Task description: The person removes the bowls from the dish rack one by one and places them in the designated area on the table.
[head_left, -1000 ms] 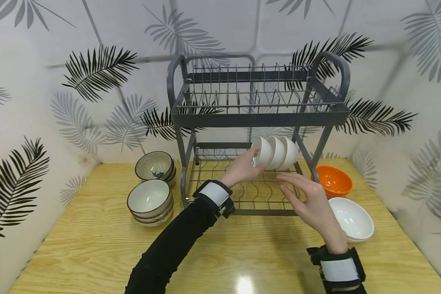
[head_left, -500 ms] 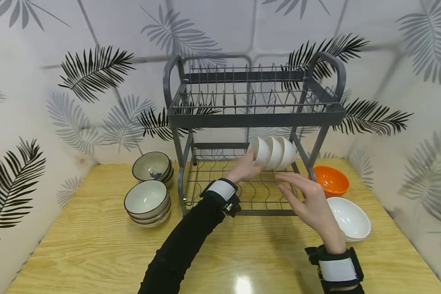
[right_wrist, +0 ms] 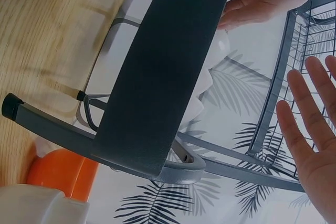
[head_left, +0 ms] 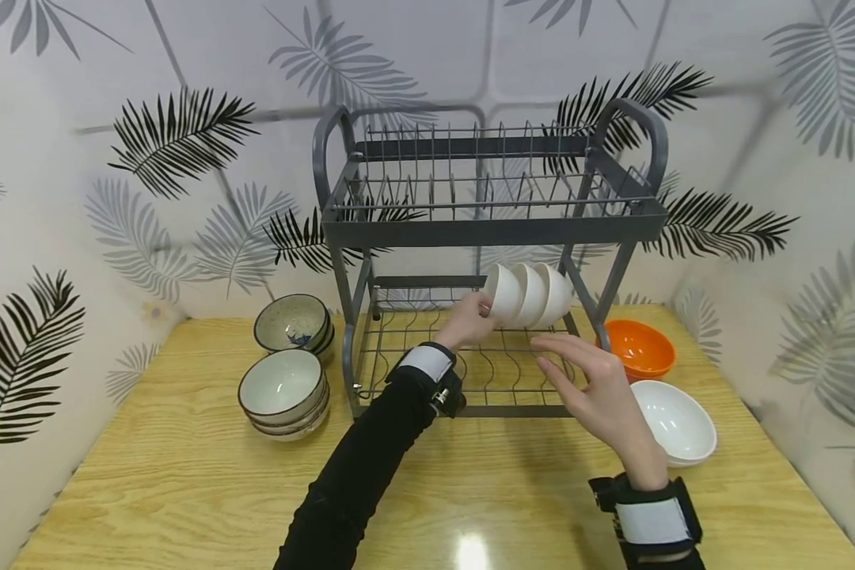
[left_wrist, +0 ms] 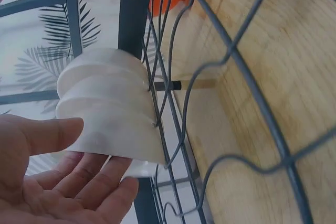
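Note:
Three white bowls stand on edge, nested in a row, on the lower tier of a grey dish rack. At the nearest of them my left hand pinches the rim. In the left wrist view the thumb lies over the outer wall of this white bowl. The other fingers pass behind its rim, so their tips are partly hidden. My right hand is raised at the rack's front right, thumb apart from the fingers, holding nothing.
On the wooden table, left of the rack, stand stacked patterned bowls and stacked dark-rimmed bowls. Orange bowls and a white bowl sit to the right. The upper tier's frame overhangs the left hand.
My left forearm and wrist have swung slightly to the right, while the fingers stay at the rim of the nearest white bowl. The right hand keeps nearly the same place.

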The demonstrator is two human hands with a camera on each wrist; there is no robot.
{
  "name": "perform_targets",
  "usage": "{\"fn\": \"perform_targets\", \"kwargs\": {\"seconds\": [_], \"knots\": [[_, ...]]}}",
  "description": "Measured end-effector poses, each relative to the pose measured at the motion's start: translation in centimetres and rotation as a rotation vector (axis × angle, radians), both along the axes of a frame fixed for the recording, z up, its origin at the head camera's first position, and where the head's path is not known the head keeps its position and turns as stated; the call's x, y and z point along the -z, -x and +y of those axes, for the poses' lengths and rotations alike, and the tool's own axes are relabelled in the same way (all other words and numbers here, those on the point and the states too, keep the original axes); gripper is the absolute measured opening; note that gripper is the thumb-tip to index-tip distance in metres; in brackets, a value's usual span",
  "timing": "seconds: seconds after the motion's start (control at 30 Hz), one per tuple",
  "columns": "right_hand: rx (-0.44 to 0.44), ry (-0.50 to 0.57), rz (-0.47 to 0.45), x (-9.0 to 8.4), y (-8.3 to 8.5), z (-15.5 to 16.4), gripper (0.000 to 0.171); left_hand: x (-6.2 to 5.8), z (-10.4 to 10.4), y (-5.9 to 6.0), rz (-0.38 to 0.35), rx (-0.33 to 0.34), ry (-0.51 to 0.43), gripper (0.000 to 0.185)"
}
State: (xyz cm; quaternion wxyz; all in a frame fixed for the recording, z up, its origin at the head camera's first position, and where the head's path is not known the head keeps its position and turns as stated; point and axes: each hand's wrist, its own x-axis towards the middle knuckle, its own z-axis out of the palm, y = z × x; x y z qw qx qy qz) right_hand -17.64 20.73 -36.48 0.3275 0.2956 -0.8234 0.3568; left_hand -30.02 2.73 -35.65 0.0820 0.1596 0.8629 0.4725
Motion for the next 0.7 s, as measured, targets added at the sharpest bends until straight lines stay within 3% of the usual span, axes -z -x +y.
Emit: {"fn": "perform_targets", "kwargs": {"seconds": [0.3, 0.7], "knots": [[0.001, 0.001, -0.004, 0.2, 0.1, 0.0, 0.037, 0.0, -0.8, 0.1, 0.052, -0.13, -0.086, 0.021], [-0.019, 0.011, 0.016, 0.2, 0.2, 0.0, 0.038, -0.8, -1.6, -1.1, 0.053, -0.157, -0.276, 0.024]]}}
